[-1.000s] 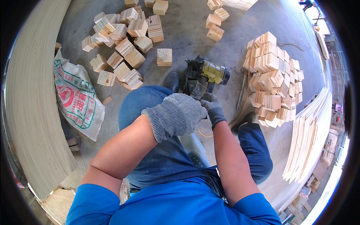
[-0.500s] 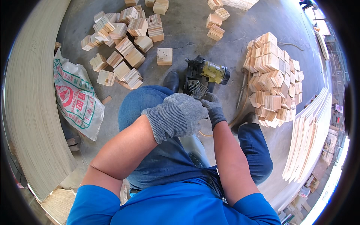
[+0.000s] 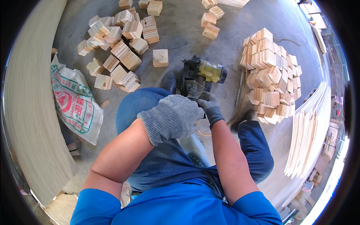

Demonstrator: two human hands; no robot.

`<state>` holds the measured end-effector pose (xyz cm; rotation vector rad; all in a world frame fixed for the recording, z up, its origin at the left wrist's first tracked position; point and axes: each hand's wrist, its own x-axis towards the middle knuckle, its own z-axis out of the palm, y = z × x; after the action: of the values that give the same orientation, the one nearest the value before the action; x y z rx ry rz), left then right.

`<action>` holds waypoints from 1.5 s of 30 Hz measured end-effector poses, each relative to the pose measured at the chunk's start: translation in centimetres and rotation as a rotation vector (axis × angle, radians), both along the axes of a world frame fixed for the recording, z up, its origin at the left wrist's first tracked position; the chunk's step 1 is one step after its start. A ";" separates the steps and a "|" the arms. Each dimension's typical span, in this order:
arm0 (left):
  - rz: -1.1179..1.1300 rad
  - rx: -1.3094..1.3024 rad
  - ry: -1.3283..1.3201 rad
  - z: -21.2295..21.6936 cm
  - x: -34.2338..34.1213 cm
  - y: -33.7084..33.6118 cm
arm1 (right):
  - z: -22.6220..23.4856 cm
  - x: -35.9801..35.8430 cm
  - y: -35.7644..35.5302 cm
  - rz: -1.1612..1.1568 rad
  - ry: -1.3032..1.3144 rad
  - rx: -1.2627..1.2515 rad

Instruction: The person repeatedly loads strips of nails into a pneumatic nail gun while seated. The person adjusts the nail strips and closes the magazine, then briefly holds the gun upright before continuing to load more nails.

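A yellow and black nail gun (image 3: pixel 210 72) lies before me, a row of thin nails (image 3: pixel 195 89) showing at its black near side. Both hands wear grey knit gloves and meet at this near end. My left hand (image 3: pixel 180 115) is closed with its back up; what its fingers hold is hidden beneath the glove. Beside it, my right hand (image 3: pixel 210 108) has its fingers curled against the near part of the nail gun. A small dark piece shows between the two hands, too covered to name.
Loose wooden blocks (image 3: pixel 131 60) lie scattered at the far left. A stacked pile of blocks (image 3: pixel 270 98) stands to the right, with a hose (image 3: pixel 243 98) beside it. Thin wood sheets (image 3: pixel 305 129) lie at the right; a printed white sack (image 3: pixel 77 103) and long boards (image 3: pixel 32 112) line the left.
The view has shifted slightly, so the floor and blocks sit a little farther left. Both hands stay together at the near end of the nail gun, with little change in grip.
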<state>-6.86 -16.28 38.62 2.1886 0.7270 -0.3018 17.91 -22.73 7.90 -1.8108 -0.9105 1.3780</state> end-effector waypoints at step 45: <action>0.002 0.066 -0.086 -0.2 0.0 -0.3 | 1.0 -0.2 0.1 0.026 -0.051 -0.027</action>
<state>-6.86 -16.61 38.43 2.2481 0.7005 -0.1835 17.68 -22.60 8.90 -1.8682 -0.9495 1.3719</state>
